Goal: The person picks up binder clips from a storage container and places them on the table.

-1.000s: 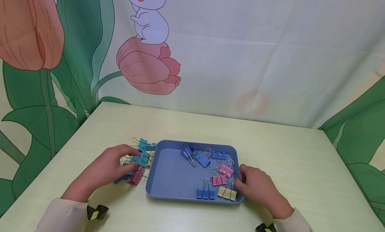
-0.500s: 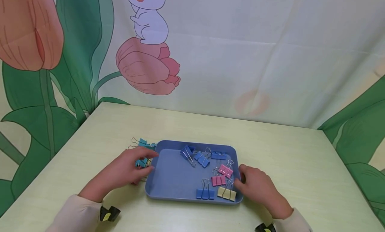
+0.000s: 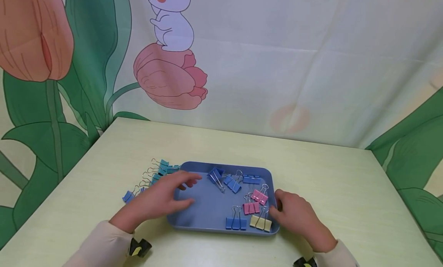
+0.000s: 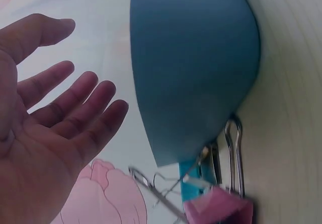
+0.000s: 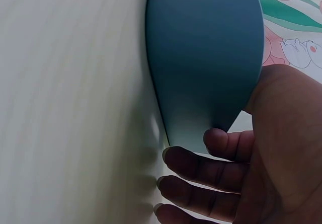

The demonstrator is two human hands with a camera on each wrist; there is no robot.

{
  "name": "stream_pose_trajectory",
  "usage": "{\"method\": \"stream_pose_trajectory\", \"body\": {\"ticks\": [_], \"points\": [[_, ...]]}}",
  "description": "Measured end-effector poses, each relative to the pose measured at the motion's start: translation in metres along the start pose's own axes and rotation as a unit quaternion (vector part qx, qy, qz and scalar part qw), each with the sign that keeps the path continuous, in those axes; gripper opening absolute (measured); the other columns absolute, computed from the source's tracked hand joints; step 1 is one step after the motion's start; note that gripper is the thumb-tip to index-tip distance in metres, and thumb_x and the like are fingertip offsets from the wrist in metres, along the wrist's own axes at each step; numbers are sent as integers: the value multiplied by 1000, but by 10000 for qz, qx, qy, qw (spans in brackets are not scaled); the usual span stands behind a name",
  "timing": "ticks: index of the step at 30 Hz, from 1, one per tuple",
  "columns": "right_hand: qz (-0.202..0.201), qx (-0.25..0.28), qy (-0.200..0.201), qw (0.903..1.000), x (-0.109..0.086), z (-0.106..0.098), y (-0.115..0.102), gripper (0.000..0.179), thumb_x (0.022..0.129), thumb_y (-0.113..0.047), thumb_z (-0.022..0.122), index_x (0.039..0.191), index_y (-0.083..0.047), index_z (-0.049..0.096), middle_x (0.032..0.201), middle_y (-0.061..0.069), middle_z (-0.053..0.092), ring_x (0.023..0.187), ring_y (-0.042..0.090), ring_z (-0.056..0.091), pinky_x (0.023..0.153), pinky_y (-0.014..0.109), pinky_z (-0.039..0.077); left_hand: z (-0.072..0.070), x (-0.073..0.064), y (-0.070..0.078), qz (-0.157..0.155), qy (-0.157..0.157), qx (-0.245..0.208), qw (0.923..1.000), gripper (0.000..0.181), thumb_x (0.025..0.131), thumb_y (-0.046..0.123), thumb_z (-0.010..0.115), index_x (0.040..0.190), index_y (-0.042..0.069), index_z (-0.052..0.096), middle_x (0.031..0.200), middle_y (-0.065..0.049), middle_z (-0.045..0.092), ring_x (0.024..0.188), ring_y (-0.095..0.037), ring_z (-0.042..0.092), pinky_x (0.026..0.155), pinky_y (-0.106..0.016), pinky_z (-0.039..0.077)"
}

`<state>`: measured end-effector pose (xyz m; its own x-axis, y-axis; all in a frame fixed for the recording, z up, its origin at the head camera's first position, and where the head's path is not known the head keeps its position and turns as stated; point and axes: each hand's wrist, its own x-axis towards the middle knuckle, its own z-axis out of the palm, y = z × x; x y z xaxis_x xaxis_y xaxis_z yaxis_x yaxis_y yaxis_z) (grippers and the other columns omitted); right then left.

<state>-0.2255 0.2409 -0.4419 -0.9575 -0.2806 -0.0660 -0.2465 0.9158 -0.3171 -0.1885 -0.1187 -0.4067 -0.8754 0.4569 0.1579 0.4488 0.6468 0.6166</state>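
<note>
My left hand [image 3: 160, 197] is over the left part of the blue tray [image 3: 207, 230], fingers spread and relaxed, thumb apart. Nothing lies between its fingers in the left wrist view, where the hand [image 4: 55, 128] is above the tray's rim. At the tray's right side my right hand [image 3: 297, 213] grips the edge, thumb over the rim and fingertips against the outer wall [image 5: 201, 58]. Binder clips lie in the tray's right half: several blue ones [image 3: 236, 223], two pink ones [image 3: 251, 208] and a yellow one [image 3: 260, 223].
Left of the tray lies a pile of binder clips, with teal ones [image 3: 164, 166] at the back and a blue one [image 3: 128, 197] at the front, partly hidden by my left hand. A pink clip [image 4: 216, 206] shows beside the tray wall. A printed curtain [image 3: 259, 67] hangs behind the table.
My left hand has moved right, from the clip pile to over the tray's left part. My right hand and the clips in the tray have stayed put.
</note>
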Motion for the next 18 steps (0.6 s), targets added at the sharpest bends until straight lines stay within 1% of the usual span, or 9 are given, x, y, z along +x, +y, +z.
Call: {"method": "stream_pose_trajectory", "body": {"ticks": [4,7,13,15,18], "points": [[-7,-4,-4,10000,0,0,0,19,82,-28,64,76,-16,51,62,-2,47,57,14,45,49,28,32,5,5,6,66,-122,-123,9998,55,88,19,70,139,16,49,122,-2,62,106,-21,61,91,-40,53],[-29,3,7,10000,0,0,1,19,82,-28,64,76,-16,51,62,-2,47,57,14,45,49,28,32,8,8,12,50,-182,-179,9997,56,88,20,70,140,18,49,123,-1,61,107,-21,61,92,-40,53],[-38,-42,6,10000,0,1,2,20,82,-29,64,76,-16,51,62,-2,47,57,14,45,49,28,32,14,16,21,-26,-289,-539,9981,57,88,21,70,140,20,49,124,3,59,110,-17,60,95,-39,52],[-40,-44,-3,10000,0,1,1,19,82,-29,64,76,-16,51,62,-2,47,57,14,45,49,28,32,16,18,22,21,-315,-668,9973,57,88,21,70,140,22,49,124,4,59,110,-15,60,96,-38,52],[-28,-27,-20,10000,0,1,0,19,82,-28,64,77,-15,51,62,-2,48,57,14,45,50,28,33,19,21,23,191,-351,-965,9945,56,88,21,70,140,22,49,123,3,60,110,-14,61,97,-37,52]]}}
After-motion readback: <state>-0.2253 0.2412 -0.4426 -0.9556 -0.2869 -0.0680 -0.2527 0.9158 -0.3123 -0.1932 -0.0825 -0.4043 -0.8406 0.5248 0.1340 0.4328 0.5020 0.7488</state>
